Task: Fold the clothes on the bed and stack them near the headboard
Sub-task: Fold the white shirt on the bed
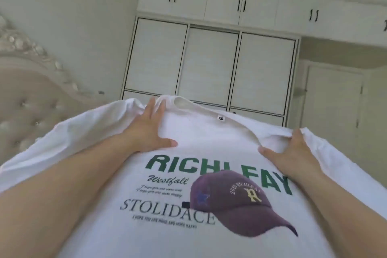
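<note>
A white T-shirt (pixel 209 138) with green and dark lettering and a printed purple cap is held up in front of me, print side toward me, collar at the top. My left hand (pixel 146 130) holds the left shoulder, fingers over the top edge and thumb pressed on the front. My right hand (pixel 293 148) grips the right shoulder, fingers curled behind the fabric, thumb on the front. The shirt fills the lower view and hides the bed beneath it.
A padded, tufted headboard (pixel 29 100) with an ornate frame stands at the left. A white built-in wardrobe (pixel 211 58) with upper cabinets covers the far wall. A white door (pixel 333 100) is at the right.
</note>
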